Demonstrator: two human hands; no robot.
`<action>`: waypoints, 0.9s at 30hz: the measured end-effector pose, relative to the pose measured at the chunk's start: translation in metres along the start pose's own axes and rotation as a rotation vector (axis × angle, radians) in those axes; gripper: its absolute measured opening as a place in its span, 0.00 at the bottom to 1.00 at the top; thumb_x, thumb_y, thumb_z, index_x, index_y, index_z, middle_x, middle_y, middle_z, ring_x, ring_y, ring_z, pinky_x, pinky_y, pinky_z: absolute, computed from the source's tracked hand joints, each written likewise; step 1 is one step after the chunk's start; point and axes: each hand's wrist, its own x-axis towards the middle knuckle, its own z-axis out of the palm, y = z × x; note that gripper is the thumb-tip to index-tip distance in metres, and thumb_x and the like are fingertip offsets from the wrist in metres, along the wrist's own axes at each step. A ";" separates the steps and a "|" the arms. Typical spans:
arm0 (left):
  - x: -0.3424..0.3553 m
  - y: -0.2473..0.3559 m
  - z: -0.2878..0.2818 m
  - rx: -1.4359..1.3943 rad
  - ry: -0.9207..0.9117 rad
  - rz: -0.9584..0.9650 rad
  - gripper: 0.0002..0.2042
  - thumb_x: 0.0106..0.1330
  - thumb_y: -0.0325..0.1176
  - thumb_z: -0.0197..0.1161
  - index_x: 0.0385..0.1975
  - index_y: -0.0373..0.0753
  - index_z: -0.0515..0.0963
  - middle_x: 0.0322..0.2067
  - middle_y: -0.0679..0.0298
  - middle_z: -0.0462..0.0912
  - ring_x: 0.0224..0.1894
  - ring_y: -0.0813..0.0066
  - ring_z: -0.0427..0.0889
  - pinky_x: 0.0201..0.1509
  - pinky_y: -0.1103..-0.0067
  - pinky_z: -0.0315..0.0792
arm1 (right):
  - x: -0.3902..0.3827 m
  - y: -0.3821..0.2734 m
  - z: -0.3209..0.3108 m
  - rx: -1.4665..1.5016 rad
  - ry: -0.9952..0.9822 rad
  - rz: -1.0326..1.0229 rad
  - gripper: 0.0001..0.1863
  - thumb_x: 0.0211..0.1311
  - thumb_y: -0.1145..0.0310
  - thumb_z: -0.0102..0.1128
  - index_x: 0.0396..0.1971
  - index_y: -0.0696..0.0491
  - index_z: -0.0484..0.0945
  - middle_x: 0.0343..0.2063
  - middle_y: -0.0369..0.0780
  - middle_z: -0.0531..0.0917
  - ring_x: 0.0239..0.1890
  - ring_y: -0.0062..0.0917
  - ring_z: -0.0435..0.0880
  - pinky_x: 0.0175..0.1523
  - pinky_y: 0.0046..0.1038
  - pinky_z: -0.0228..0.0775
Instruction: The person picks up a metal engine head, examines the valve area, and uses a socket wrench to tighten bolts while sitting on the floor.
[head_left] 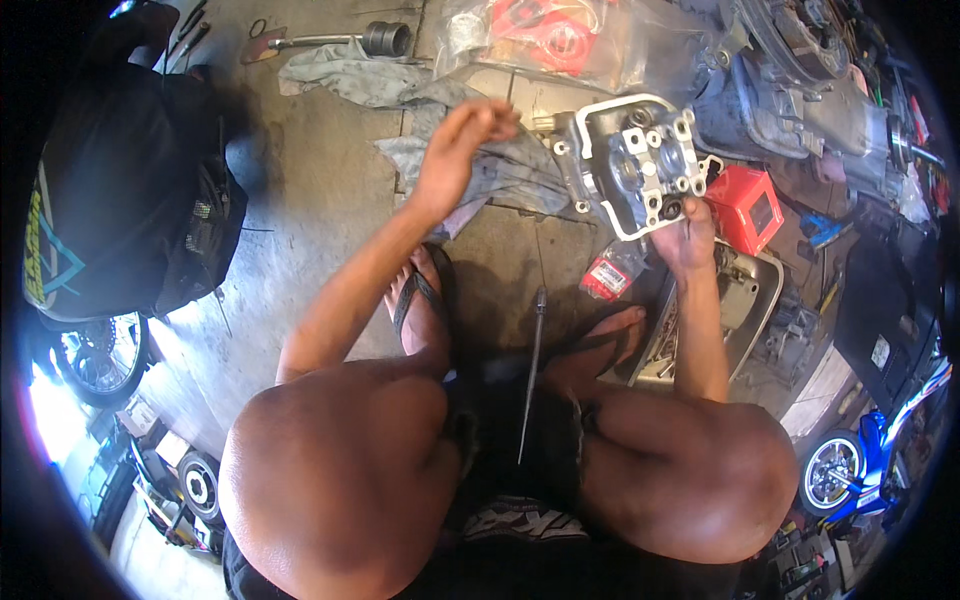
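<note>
My right hand grips a silver engine cylinder head by its near right corner, thumb on top. The head is tilted so that its pale gasket rim, bolt posts and inner cavity face me. Left of it, my left hand hangs in the air over a grey rag, fingers bent and smeared by motion. Whether those fingers hold anything small cannot be made out. A long thin metal rod with a dark grip stretches between my legs. Below the cylinder head lies a small clear packet with a red label.
Beside my right forearm are a red box and a metal tray of parts. A clear plastic bag and a socket tool lie at the far side. A black bag stands left; engine parts crowd the far right.
</note>
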 end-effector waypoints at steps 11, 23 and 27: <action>-0.002 0.016 -0.007 -0.004 -0.112 -0.371 0.29 0.72 0.50 0.59 0.67 0.39 0.68 0.57 0.58 0.78 0.59 0.67 0.77 0.63 0.67 0.73 | 0.030 0.008 0.035 -0.160 0.049 0.329 0.23 0.68 0.65 0.63 0.58 0.62 0.75 0.54 0.44 0.83 0.56 0.29 0.82 0.62 0.36 0.73; -0.042 -0.008 0.030 -0.159 -0.170 -0.279 0.30 0.75 0.40 0.60 0.71 0.34 0.61 0.60 0.59 0.74 0.62 0.72 0.73 0.67 0.75 0.66 | -0.028 0.076 0.046 -0.367 0.305 0.182 0.31 0.69 0.61 0.64 0.65 0.61 0.70 0.58 0.44 0.79 0.61 0.28 0.75 0.69 0.31 0.61; -0.041 -0.010 0.030 -0.033 -0.144 -0.311 0.30 0.76 0.42 0.57 0.71 0.31 0.61 0.60 0.59 0.71 0.65 0.70 0.68 0.71 0.76 0.59 | -0.025 0.077 0.050 -0.310 0.327 0.138 0.30 0.68 0.62 0.65 0.65 0.61 0.70 0.57 0.44 0.80 0.60 0.28 0.76 0.69 0.31 0.60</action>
